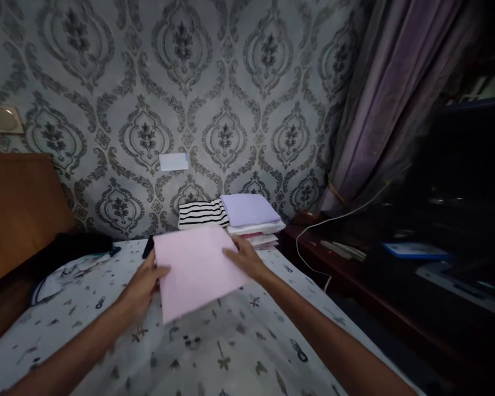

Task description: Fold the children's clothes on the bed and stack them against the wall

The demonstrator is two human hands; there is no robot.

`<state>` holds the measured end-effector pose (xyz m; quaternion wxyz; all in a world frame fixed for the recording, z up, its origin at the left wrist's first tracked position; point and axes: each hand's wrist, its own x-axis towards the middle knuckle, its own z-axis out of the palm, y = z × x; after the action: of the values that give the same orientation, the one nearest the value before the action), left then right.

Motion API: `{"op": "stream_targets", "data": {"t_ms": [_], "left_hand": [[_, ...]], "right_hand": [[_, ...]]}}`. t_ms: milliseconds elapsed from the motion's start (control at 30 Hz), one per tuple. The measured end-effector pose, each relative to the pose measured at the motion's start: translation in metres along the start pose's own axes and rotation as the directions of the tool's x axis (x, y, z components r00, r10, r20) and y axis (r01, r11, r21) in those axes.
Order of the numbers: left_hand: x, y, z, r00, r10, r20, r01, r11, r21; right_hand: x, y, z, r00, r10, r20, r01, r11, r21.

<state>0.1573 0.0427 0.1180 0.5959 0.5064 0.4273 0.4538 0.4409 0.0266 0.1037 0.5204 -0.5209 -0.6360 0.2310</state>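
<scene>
A flat, folded pink cloth (198,272) is held up over the bed, tilted, between both hands. My left hand (146,280) grips its left edge, thumb on the near face and fingers behind. At the right edge my right hand (247,258) pinches it the same way. Just beyond, against the wall, are a folded black-and-white striped cloth (202,214) and a folded lilac cloth (251,209). The lilac one tops a stack of white and pink folded cloths (259,234). Part of a dark item (147,247) shows behind the pink cloth's left corner.
The bed sheet (226,352) is white with a printed pattern. Crumpled clothes (72,275) lie at left by a wooden headboard (20,192). To the right stands a dark red table (355,275) with a white cable (301,247) and a blue-edged object (414,251).
</scene>
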Motion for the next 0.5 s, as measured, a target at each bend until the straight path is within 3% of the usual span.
{"op": "stream_targets", "data": {"t_ms": [67, 133, 267, 333, 400, 500], "left_hand": [[0.054, 0.029, 0.014, 0.981, 0.192, 0.012, -0.192, 0.981, 0.001], [0.114, 0.053, 0.030, 0.953, 0.304, -0.003, -0.303, 0.952, 0.053], [0.217, 0.071, 0.054, 0.935, 0.343, -0.088, -0.276, 0.861, 0.427], [0.245, 0.060, 0.060, 0.928, 0.358, -0.102, -0.257, 0.816, 0.518], [0.257, 0.042, 0.064, 0.893, 0.446, -0.056, -0.311, 0.702, 0.640], [0.260, 0.012, 0.069, 0.832, 0.529, 0.167, -0.386, 0.335, 0.860]], "right_hand": [[0.045, -0.006, -0.015, 0.977, -0.164, -0.136, 0.133, 0.968, -0.215], [0.093, -0.010, -0.026, 0.956, -0.226, -0.188, 0.132, 0.902, -0.412], [0.170, 0.002, -0.026, 0.957, 0.024, -0.290, -0.214, 0.732, -0.647], [0.192, 0.019, -0.016, 0.963, 0.024, -0.267, -0.224, 0.617, -0.754], [0.205, 0.040, -0.003, 0.985, -0.086, -0.149, -0.082, 0.527, -0.846], [0.216, 0.070, 0.017, 0.986, -0.162, 0.022, 0.088, 0.415, -0.905]]}}
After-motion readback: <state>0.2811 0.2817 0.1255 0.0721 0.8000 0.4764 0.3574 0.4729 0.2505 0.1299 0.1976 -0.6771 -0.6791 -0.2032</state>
